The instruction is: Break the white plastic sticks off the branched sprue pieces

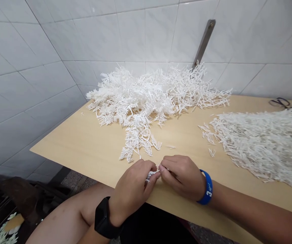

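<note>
My left hand [135, 185], with a black watch on its wrist, is closed around a small white branched plastic sprig [149, 175] near the table's front edge. Fingertips of my right hand [182, 176] pinch at the same spot, almost touching the left thumb. What exactly the right fingers grip is mostly hidden; a bit of white shows between the hands. Just beyond my hands lies a loose clump of white branched sprigs [138, 135], trailing from a large tangled heap [146, 91] of the same stuff.
On the right spreads a flatter pile of short white pieces [262, 142], with a few stray bits beside it. A dark looped item [279, 102] lies behind that pile. The tan tabletop [77, 142] meets a tiled wall holding a metal bracket [204, 44].
</note>
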The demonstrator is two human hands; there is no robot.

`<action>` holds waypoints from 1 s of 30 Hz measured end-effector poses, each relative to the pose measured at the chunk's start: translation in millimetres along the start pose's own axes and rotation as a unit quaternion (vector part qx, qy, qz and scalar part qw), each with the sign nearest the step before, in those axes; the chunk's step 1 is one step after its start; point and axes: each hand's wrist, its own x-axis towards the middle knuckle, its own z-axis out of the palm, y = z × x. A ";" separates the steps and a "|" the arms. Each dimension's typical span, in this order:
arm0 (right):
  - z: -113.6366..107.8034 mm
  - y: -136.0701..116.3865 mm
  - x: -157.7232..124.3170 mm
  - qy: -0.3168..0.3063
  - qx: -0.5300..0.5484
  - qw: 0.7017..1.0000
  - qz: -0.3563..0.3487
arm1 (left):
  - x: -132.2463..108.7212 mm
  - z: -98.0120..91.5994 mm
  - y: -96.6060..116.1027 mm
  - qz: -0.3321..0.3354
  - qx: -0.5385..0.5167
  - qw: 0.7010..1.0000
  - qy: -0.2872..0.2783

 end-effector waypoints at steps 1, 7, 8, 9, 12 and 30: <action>-2.2 -0.1 0.2 0.017 0.015 1.000 0.014 | 0.1 -0.2 -0.3 0.011 0.010 1.000 -0.005; -22.9 27.7 1.6 0.205 0.009 0.960 0.189 | -1.0 -0.2 -5.6 0.008 0.032 0.999 -0.005; -23.1 35.6 1.6 0.182 -0.017 0.965 0.186 | -0.9 -0.2 -5.6 -0.004 0.033 0.999 0.000; -22.0 43.2 1.4 0.149 -0.042 0.972 0.175 | -0.8 -0.3 -5.4 -0.017 0.035 0.999 0.009; -14.7 58.3 0.5 0.079 -0.092 0.983 0.140 | 0.0 -1.1 -4.2 -0.055 0.026 0.997 0.051; -14.0 70.9 3.4 0.354 0.196 0.853 0.329 | 0.4 -7.8 -3.2 -0.080 -0.080 0.991 0.068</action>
